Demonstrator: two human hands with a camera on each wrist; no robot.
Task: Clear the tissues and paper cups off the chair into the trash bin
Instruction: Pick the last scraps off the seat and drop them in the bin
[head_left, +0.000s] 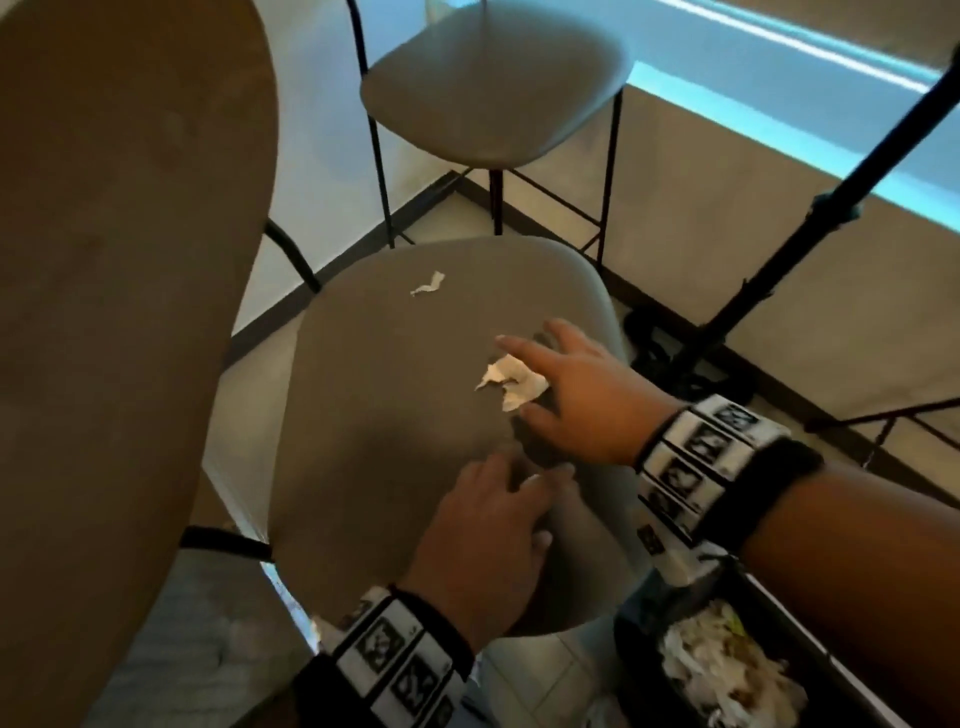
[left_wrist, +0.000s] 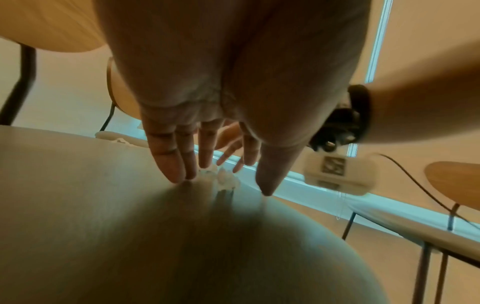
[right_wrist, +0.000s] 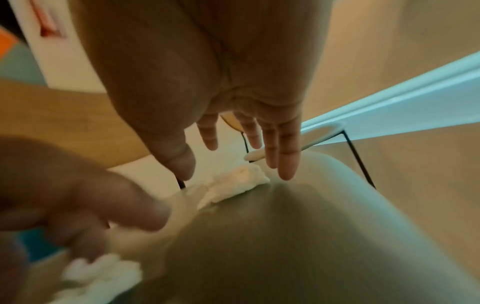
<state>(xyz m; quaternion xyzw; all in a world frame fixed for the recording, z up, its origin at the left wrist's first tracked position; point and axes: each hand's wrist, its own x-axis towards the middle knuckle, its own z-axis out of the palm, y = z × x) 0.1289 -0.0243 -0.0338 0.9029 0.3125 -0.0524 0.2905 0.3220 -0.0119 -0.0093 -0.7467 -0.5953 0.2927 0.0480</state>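
Grey chair seat (head_left: 395, 415): crumpled tissue (head_left: 514, 382) under open right grip (head_left: 582, 395).

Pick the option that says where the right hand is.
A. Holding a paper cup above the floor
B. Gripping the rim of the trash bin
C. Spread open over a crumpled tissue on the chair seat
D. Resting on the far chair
C: the right hand has its fingers spread over the crumpled tissue, which lies on the chair seat; the trash bin sits apart, at the lower right.
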